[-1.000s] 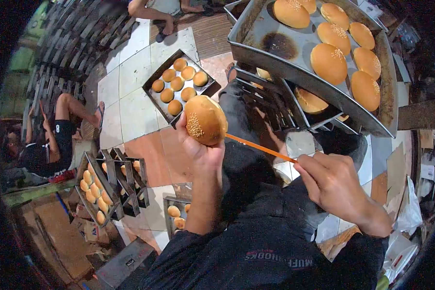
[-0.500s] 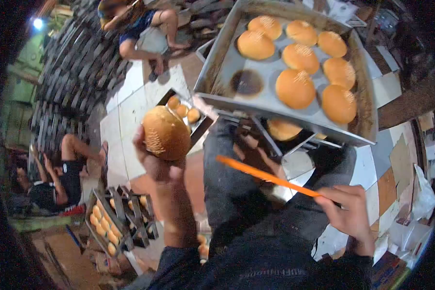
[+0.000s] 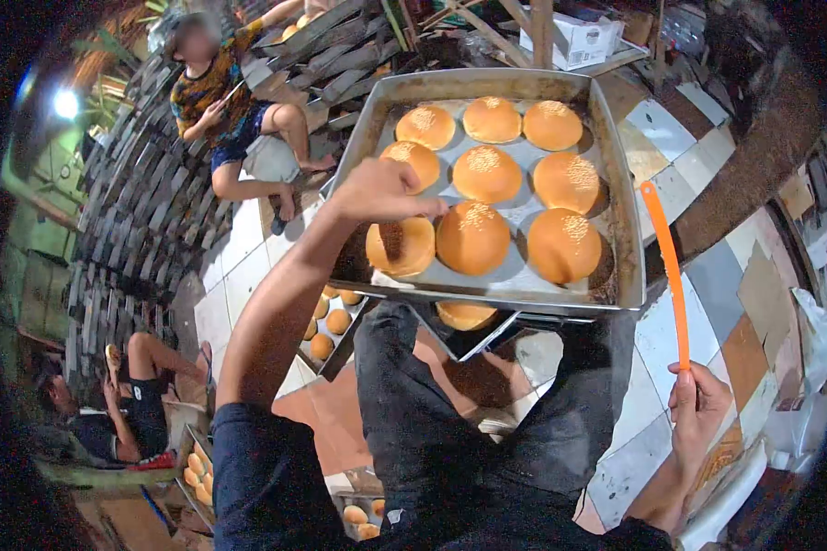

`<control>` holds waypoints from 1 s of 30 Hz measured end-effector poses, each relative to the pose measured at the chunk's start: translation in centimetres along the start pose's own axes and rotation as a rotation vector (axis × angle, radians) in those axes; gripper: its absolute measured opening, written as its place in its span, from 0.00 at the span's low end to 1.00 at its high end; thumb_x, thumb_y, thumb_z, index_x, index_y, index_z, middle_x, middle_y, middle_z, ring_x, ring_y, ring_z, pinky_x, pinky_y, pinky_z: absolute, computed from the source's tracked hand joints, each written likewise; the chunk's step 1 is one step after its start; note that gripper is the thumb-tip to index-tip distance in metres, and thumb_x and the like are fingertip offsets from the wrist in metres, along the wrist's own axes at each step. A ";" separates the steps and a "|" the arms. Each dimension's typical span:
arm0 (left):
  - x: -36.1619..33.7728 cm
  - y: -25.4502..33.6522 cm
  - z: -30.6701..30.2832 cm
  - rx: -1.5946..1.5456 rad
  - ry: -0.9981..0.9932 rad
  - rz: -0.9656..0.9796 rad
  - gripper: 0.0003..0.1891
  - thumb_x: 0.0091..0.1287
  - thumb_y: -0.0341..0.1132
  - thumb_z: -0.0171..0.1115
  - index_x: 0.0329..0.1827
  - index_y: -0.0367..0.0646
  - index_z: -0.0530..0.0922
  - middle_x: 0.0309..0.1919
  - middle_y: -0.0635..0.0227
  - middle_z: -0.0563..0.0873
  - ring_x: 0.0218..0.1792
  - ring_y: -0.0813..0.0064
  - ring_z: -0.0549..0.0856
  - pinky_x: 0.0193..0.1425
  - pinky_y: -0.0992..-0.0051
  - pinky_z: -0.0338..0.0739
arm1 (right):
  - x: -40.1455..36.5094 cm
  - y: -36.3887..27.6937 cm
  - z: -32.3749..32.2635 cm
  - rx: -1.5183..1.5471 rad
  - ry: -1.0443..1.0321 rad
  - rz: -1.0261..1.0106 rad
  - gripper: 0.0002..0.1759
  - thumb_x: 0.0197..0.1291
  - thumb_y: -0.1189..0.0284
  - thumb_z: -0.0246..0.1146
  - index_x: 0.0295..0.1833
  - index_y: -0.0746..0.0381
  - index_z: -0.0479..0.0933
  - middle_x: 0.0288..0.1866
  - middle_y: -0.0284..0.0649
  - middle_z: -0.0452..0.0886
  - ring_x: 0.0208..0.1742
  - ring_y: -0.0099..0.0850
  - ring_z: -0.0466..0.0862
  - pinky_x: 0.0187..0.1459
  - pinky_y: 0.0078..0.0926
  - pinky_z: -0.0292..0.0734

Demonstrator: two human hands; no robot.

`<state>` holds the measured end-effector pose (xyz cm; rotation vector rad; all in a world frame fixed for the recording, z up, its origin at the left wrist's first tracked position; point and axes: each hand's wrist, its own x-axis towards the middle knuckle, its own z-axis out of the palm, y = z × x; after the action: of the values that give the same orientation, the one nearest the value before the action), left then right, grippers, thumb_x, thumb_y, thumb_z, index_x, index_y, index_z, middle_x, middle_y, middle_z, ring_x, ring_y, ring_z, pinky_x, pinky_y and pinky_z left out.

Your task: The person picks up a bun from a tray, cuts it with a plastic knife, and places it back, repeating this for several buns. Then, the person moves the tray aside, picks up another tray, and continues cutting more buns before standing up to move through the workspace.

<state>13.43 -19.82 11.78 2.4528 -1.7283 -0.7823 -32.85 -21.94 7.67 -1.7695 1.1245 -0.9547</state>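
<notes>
A metal baking tray [image 3: 625,211] rests in front of my knees, with several round sesame-topped buns on it. My left hand [image 3: 381,191] hangs over its left side, thumb apart from the bent fingers and nothing visibly held. Just below the fingers lies the front-left bun [image 3: 401,248], a dark shadow across its top. Beside it sits another bun [image 3: 473,241], close to the thumb tip. To the right of the tray, my right hand [image 3: 698,404] grips a long thin orange hacksaw blade [image 3: 673,275] by its lower end, pointing upward. The blade has a small hole at its tip.
Beneath the tray is another tray with a bun [image 3: 466,315]. More buns [image 3: 338,320] lie in a tray on the tiled floor to the left. Two other people [image 3: 234,115] sit along the left, near stacked dark trays [image 3: 133,202]. A white box [image 3: 574,41] stands behind.
The bun has left my left hand and lies in the tray's formerly bare front-left spot. My right hand has swung the orange hacksaw blade upright, out to the right. The view has shifted.
</notes>
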 end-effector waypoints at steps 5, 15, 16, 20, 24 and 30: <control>2.1 4.5 2.1 -0.112 0.210 -0.032 0.28 0.60 0.56 0.58 0.42 0.35 0.81 0.35 0.60 0.85 0.35 0.72 0.83 0.42 0.74 0.76 | 0.8 0.6 0.3 0.036 0.010 -0.020 0.12 0.63 0.69 0.59 0.35 0.69 0.81 0.15 0.30 0.71 0.15 0.15 0.67 0.17 0.15 0.56; 0.5 6.1 4.0 -0.430 0.002 0.044 0.26 0.68 0.51 0.51 0.44 0.31 0.79 0.42 0.56 0.83 0.44 0.66 0.80 0.50 0.70 0.72 | 0.0 0.7 1.7 0.089 -0.024 0.011 0.12 0.62 0.69 0.60 0.35 0.68 0.81 0.17 0.31 0.73 0.16 0.16 0.69 0.18 0.15 0.58; 0.2 5.6 4.8 -0.538 0.093 0.232 0.24 0.68 0.50 0.52 0.42 0.32 0.79 0.39 0.60 0.82 0.42 0.70 0.79 0.49 0.73 0.72 | 0.0 0.6 1.9 0.102 -0.026 0.019 0.12 0.62 0.69 0.61 0.35 0.68 0.82 0.17 0.31 0.73 0.16 0.16 0.69 0.18 0.15 0.58; -0.7 6.0 5.3 -0.551 -0.084 0.012 0.22 0.67 0.51 0.53 0.46 0.37 0.78 0.46 0.61 0.82 0.55 0.70 0.78 0.62 0.74 0.67 | -0.1 0.0 2.7 0.102 -0.037 0.003 0.12 0.62 0.69 0.61 0.35 0.68 0.81 0.17 0.31 0.73 0.16 0.16 0.69 0.18 0.15 0.58; -2.0 5.7 4.9 -0.653 0.131 0.092 0.22 0.68 0.52 0.51 0.49 0.40 0.76 0.47 0.59 0.82 0.53 0.67 0.80 0.60 0.69 0.72 | -0.5 -0.9 3.5 0.097 -0.072 -0.030 0.13 0.62 0.68 0.61 0.35 0.69 0.81 0.16 0.30 0.72 0.15 0.15 0.68 0.17 0.15 0.57; -7.7 -0.7 6.8 -2.321 -0.043 0.836 0.15 0.68 0.44 0.52 0.49 0.44 0.73 0.35 0.69 0.80 0.31 0.77 0.81 0.37 0.72 0.74 | -1.6 -1.6 5.2 0.157 -0.116 -0.091 0.12 0.64 0.69 0.59 0.36 0.69 0.80 0.16 0.30 0.71 0.15 0.15 0.67 0.16 0.15 0.57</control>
<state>9.23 -11.05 8.55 0.1324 -0.4618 -1.2633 -28.17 -18.82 6.91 -1.7365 0.8788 -0.9546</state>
